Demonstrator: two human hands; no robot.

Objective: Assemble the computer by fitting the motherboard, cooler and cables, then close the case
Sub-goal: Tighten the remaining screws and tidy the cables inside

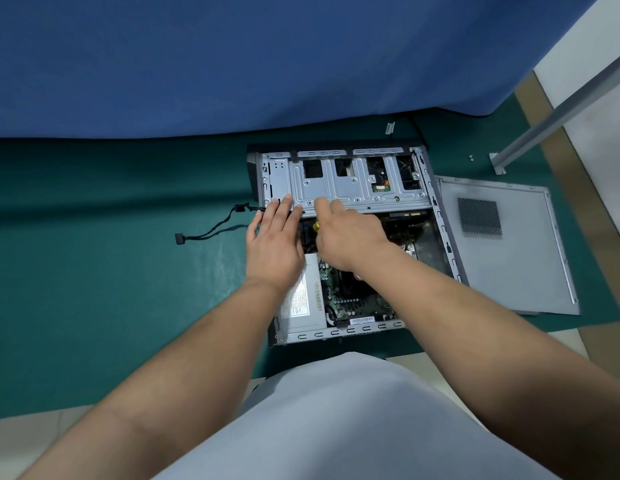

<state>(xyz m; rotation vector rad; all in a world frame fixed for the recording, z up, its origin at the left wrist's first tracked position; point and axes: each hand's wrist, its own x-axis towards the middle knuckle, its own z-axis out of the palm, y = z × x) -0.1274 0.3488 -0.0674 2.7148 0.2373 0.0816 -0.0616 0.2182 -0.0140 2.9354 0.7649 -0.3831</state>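
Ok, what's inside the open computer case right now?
Inside the case: a silver power supply, the motherboard and a metal drive cage. Both hands and forearms cover the middle, hiding the cooler area.

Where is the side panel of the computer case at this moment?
In the head view, the side panel lies flat on the green mat, on the right side of the open case, its near left edge against the case, below the metal post.
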